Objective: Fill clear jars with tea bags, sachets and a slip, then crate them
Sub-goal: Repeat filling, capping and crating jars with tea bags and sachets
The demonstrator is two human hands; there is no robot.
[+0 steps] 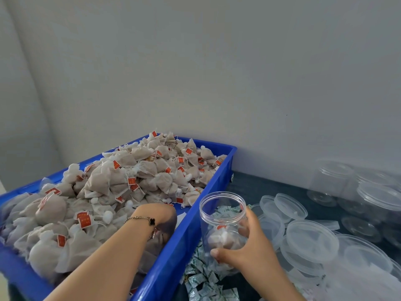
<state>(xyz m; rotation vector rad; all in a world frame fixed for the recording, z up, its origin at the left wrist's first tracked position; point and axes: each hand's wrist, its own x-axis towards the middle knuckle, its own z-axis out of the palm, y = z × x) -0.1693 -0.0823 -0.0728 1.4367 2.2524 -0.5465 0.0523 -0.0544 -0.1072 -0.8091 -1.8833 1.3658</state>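
Note:
A blue tray (pixel 191 216) on the left holds a heap of tea bags (pixel 134 177) with red tags. My left hand (pixel 162 220) reaches down into the tray near its right wall; its fingers are hidden below the wrist, which wears a bracelet. My right hand (pixel 245 250) grips a clear open jar (pixel 221 213) just right of the tray; the jar holds a few tea bags at its bottom. Small white and green sachets (pixel 206 281) lie scattered under and in front of the jar.
Several clear plastic lids (pixel 312 240) are piled on the dark table to the right. More empty clear jars (pixel 334 177) stand at the back right against the wall. The wall runs close behind the tray.

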